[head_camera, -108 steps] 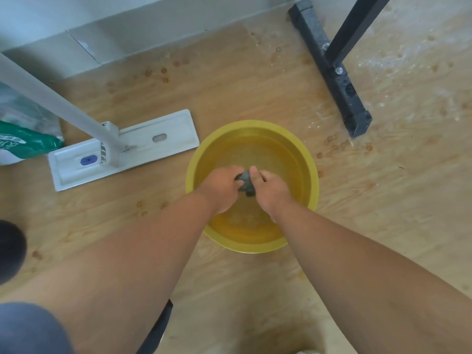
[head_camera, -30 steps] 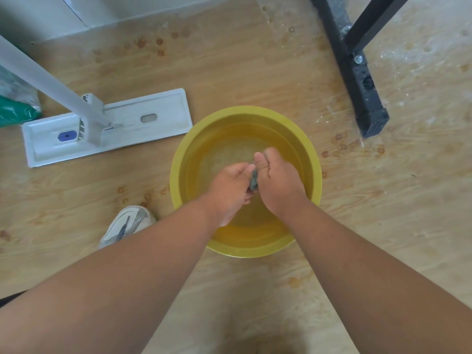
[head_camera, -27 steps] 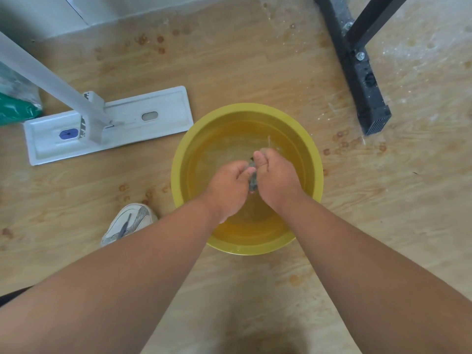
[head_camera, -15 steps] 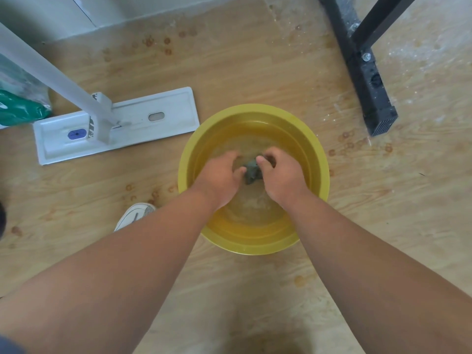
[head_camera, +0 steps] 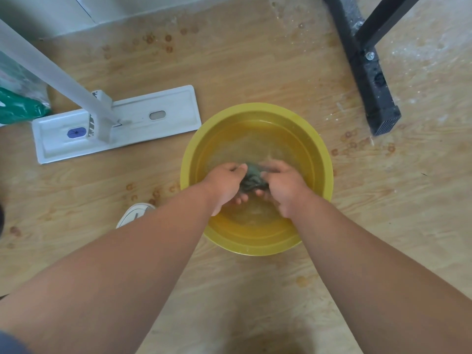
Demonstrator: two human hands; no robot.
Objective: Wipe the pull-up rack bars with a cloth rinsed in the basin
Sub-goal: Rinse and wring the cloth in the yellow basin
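Both hands are down inside the yellow plastic basin (head_camera: 320, 154), which sits on the wood-grain floor (head_camera: 229, 67) and holds shallow water. The left hand (head_camera: 224, 183) and the right hand (head_camera: 283, 185) grip a wadded dark grey-green cloth (head_camera: 252, 177) between them, fingers curled round it from either side, at the basin's centre just above or at the water; which of the two cannot be told. At 10 o'clock from the basin lies a white flat mop head (head_camera: 153, 118) with a blue round button and an oval slot; its pale handle (head_camera: 38, 65) runs up toward 10 o'clock. No readable writing shows on the mop. At the far left edge a green-and-white plastic bag (head_camera: 18, 106) carries print too cropped to read. At 1 o'clock the black foot bar of the pull-up rack (head_camera: 370, 80) rests on the floor, a bolt showing where an angled black tube joins it. A white sneaker toe (head_camera: 135, 213) peeks out at 8 o'clock, beside the left forearm. Brown ring-shaped water spots dot the floor around the basin.
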